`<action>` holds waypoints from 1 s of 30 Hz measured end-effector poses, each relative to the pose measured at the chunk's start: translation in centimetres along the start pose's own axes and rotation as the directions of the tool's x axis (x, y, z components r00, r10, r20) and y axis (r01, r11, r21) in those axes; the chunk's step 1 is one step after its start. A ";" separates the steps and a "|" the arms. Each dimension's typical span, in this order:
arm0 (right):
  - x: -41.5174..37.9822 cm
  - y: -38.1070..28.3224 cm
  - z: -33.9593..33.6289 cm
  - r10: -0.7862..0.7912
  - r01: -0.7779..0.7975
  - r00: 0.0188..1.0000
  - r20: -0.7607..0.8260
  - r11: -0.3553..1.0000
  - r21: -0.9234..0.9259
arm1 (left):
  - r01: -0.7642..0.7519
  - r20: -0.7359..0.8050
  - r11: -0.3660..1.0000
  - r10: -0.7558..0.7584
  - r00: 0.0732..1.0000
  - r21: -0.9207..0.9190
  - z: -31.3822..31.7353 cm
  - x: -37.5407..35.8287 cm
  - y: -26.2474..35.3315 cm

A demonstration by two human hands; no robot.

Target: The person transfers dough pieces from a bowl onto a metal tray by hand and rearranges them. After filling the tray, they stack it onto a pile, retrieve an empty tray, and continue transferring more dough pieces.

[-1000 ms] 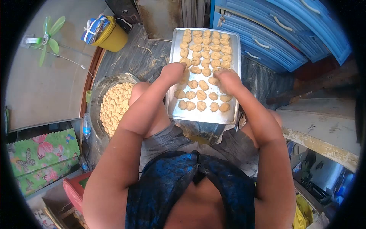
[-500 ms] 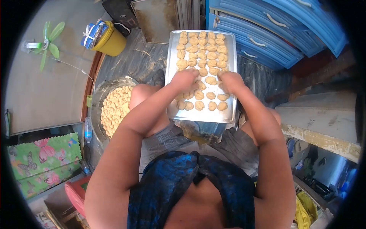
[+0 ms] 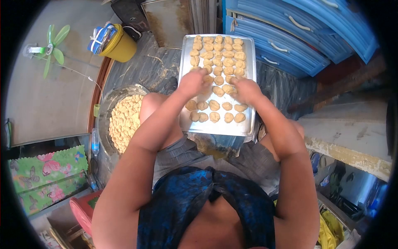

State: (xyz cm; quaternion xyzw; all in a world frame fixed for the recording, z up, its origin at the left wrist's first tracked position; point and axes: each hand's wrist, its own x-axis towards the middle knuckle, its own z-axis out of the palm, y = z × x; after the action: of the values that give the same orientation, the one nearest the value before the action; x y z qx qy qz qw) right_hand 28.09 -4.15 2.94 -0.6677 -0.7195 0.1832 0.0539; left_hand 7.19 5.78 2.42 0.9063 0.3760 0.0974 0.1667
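A metal baking tray lies across my lap, carrying rows of small shaped dough pieces. My left hand is over the tray's left side, fingers curled down around a dough piece that they partly cover. On the right side, my right hand bends its fingertips against another dough piece near the middle. The undersides of both hands are hidden, so the grip shows only in part.
A wide round basin full of dough pieces stands left of my knee. Beyond it are a yellow bucket and a clear bottle. Blue drawers stand at the far right, with a worn wooden bench nearer.
My left hand has moved left and slightly away from me, uncovering dough pieces in a near row. The right hand has shifted slightly left. Two middle dough pieces now sit closer together.
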 end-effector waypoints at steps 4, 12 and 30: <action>0.9 0.1 2.5 -0.086 0.086 0.996 0.005 0.994 -0.070 | 0.445 0.211 0.894 -0.447 0.870 0.059 -2.0 -2.3 -0.8; 1.1 0.7 2.7 -0.103 0.096 0.993 -0.062 0.989 -0.112 | 0.440 0.197 0.892 -0.451 0.870 0.101 2.2 -2.9 -2.4; -0.1 -2.8 1.8 -0.197 0.196 0.977 0.078 0.980 0.028 | 0.125 0.072 0.990 -0.130 0.989 0.066 0.9 -4.0 0.5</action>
State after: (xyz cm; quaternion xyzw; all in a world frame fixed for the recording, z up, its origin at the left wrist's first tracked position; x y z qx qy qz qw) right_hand 24.92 -4.73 2.26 -0.5848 -0.7817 0.2109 0.0494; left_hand 4.97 2.35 1.62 0.8882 0.4294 0.0405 0.1586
